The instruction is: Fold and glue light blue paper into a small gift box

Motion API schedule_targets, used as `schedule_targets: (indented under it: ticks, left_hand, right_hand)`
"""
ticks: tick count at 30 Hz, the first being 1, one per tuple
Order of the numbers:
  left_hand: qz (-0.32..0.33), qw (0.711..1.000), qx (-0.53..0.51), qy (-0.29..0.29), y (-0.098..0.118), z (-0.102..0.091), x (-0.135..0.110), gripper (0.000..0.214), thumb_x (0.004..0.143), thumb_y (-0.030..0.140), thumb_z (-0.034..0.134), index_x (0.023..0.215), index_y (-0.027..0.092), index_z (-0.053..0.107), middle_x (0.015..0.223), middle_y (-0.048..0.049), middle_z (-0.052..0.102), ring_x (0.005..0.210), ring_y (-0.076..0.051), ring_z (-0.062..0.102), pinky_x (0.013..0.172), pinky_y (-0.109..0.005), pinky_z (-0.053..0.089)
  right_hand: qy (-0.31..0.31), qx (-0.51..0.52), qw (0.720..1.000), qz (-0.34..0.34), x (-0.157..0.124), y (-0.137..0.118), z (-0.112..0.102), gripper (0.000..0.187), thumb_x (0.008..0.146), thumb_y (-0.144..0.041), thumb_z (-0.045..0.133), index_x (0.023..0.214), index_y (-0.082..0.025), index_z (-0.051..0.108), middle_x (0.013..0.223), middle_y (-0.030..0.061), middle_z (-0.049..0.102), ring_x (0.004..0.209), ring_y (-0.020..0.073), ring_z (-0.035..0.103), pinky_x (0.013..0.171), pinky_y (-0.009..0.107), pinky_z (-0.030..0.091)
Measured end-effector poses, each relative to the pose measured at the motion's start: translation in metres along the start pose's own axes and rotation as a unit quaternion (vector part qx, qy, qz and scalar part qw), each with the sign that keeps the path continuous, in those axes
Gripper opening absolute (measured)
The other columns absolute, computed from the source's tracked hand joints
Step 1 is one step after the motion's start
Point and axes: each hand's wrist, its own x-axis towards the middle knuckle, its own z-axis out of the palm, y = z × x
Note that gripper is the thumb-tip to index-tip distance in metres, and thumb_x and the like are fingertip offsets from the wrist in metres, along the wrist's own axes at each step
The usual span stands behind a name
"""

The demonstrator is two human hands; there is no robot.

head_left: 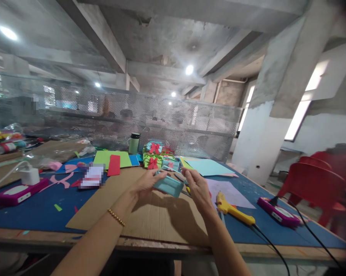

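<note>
A small teal paper box (168,185) is held above a brown cardboard sheet (150,218) between both my hands. My left hand (145,183) grips its left side with fingers curled round it. My right hand (197,186) pinches its right end, fingers bent. A yellow glue gun (233,209) lies just right of my right wrist. Finished paper gift boxes with red bows (153,155) stand behind the teal box.
Blue mat (32,212) covers the table. Green and red paper sheets (112,159), a green flask (133,143), a light blue sheet (209,167), magenta devices (16,193) (278,212) with cables lie around. Red plastic chairs (317,184) stand right. A mesh screen (118,115) runs behind, people beyond it.
</note>
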Motion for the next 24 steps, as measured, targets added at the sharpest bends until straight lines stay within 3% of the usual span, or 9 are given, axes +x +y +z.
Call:
schedule_targets:
  ticks: [4, 10, 17, 20, 24]
  left_hand:
    - [0.007, 1.000, -0.016, 0.010, -0.001, -0.002, 0.001, 0.043, 0.077, 0.047, 0.076, 0.101, 0.012, 0.069, 0.092, -0.0116, 0.070, 0.071, -0.020, 0.068, 0.059, -0.032, 0.058]
    - [0.001, 1.000, -0.022, 0.010, -0.005, -0.004, 0.003, 0.049, 0.074, 0.050, 0.079, 0.103, 0.013, 0.068, 0.090, -0.0116, 0.071, 0.071, -0.020, 0.067, 0.061, -0.034, 0.059]
    - [0.000, 1.000, -0.013, 0.009, -0.005, -0.005, 0.002, 0.049, 0.075, 0.050, 0.079, 0.106, 0.014, 0.069, 0.092, -0.0121, 0.072, 0.073, -0.019, 0.067, 0.062, -0.031, 0.056]
    - [-0.007, 1.000, -0.021, 0.008, -0.004, -0.005, 0.002, 0.048, 0.074, 0.048, 0.080, 0.104, 0.013, 0.068, 0.091, -0.0121, 0.071, 0.072, -0.020, 0.068, 0.062, -0.032, 0.057]
    - [-0.006, 0.998, -0.061, 0.020, -0.001, -0.005, 0.003, 0.044, 0.076, 0.044, 0.080, 0.103, 0.012, 0.068, 0.094, -0.0134, 0.072, 0.072, -0.020, 0.068, 0.060, -0.032, 0.058]
  right_hand:
    - [0.002, 0.000, 1.000, 0.023, -0.001, 0.007, -0.006, 0.036, 0.089, -0.044, 0.054, 0.099, -0.018, 0.077, 0.101, 0.0112, 0.077, 0.096, 0.0274, 0.069, 0.087, 0.041, 0.051]
    - [-0.005, 0.010, 1.000, 0.018, 0.001, 0.007, 0.009, 0.032, 0.083, -0.041, 0.060, 0.097, -0.019, 0.078, 0.096, 0.0094, 0.077, 0.087, 0.0254, 0.069, 0.074, 0.035, 0.053]
    - [-0.057, 0.009, 0.998, 0.003, 0.003, 0.001, 0.018, 0.025, 0.081, -0.034, 0.061, 0.090, -0.024, 0.081, 0.086, 0.0048, 0.078, 0.082, 0.0235, 0.068, 0.080, 0.036, 0.051]
    - [-0.056, 0.012, 0.998, 0.011, 0.002, 0.002, 0.016, 0.028, 0.081, -0.037, 0.062, 0.094, -0.023, 0.081, 0.090, 0.0065, 0.078, 0.083, 0.0241, 0.069, 0.077, 0.036, 0.052]
    - [-0.009, 0.022, 0.999, 0.030, 0.004, 0.004, 0.004, 0.040, 0.086, -0.045, 0.056, 0.107, -0.018, 0.076, 0.108, 0.0117, 0.076, 0.097, 0.0263, 0.068, 0.082, 0.037, 0.053]
